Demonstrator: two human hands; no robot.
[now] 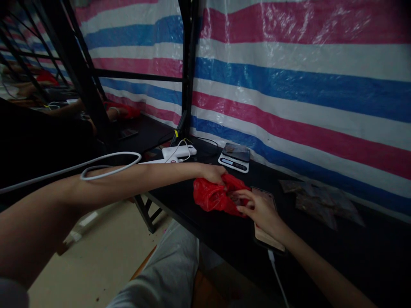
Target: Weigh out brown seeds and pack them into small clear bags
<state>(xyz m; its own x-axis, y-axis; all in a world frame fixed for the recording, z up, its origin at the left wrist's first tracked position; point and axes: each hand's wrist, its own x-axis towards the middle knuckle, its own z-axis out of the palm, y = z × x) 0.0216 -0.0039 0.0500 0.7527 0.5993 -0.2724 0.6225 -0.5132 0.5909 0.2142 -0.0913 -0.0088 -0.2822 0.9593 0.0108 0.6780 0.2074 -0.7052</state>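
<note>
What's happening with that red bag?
A person sits at a black table with both hands on a red plastic bag. The left hand grips it, and the right hand has its fingers at the opening; what they touch inside is too dark to tell. A phone lies under the right hand, a small scale stands behind, and clear packets lie to the right.

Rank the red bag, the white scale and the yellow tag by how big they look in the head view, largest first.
1. Red bag, partly covered by the left hand and right hand
2. White scale
3. Yellow tag, by far the smallest
</note>
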